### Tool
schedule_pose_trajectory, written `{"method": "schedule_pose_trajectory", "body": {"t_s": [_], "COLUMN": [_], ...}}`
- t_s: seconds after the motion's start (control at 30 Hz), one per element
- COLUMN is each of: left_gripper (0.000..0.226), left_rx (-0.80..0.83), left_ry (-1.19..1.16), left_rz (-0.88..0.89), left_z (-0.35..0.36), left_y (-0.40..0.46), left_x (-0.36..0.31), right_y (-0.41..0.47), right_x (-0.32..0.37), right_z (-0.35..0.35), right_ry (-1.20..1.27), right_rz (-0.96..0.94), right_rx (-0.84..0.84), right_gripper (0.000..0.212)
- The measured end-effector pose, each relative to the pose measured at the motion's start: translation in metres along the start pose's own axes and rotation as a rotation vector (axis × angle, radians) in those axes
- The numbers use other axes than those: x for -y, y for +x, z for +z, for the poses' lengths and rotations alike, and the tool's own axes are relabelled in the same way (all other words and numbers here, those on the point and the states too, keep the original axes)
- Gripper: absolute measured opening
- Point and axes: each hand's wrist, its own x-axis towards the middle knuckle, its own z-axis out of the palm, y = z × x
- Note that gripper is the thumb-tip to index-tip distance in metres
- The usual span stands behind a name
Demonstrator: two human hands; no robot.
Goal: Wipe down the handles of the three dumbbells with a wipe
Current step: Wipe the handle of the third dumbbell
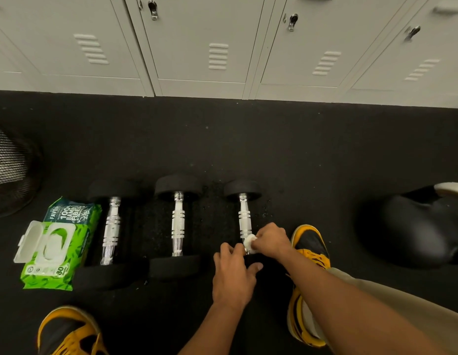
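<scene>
— Head view: where does the wipe (249,242) sit?
— Bunched in the right hand (270,239), whose fingers (258,239) clench it against the near end of the right dumbbell's handle (244,217).
— And the left hand (234,275)?
— Its fingers grip that dumbbell's near weight. The middle dumbbell (178,221) and left dumbbell (111,231) lie alongside on the black floor (248,144), beside an open wipes pack (57,247).

Head camera, looking steeply down, close
</scene>
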Motion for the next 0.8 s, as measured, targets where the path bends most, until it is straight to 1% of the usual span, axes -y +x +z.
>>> {"method": "schedule_pose_trajectory", "body": {"t_s": [0.07,0.13,0.23,0.3,0.43,0.57,0.63,0.8], "left_gripper": [0.036,0.033,0.034,0.033,0.031,0.035,0.036,0.036], "left_rx": [-0.008,-0.014,-0.008,-0.011,-0.050,-0.057,-0.065,-0.050], "left_ry": [0.008,0.015,0.011,0.019,0.022,-0.004,-0.014,-0.039], "left_rz": [0.012,0.017,0.007,0.004,0.047,0.098,0.116,0.106], "left_z": [0.001,0.001,-0.001,-0.003,-0.007,-0.010,-0.011,-0.014], "left_y": [0.001,0.002,0.003,0.004,0.002,0.000,-0.001,0.002], "left_x": [0.002,0.004,0.005,0.009,0.022,0.033,0.038,0.040], "right_y": [0.004,0.011,0.017,0.019,0.024,0.029,0.029,0.027], "right_x": [-0.001,0.001,0.012,0.019,0.027,0.033,0.037,0.041], "right_z": [-0.005,-0.010,-0.018,-0.021,-0.017,-0.007,-0.002,0.012], "right_ry": [0.083,0.212,0.298,0.286,0.146,0.108,0.081,0.049], "right_rz": [-0.006,-0.018,-0.071,-0.151,-0.333,-0.413,-0.434,-0.446], "right_rx": [-0.055,-0.158,-0.287,-0.315,-0.377,-0.458,-0.461,-0.355], "right_gripper": [0.013,0.013,0.027,0.032,0.026,0.026,0.028,0.032]}}
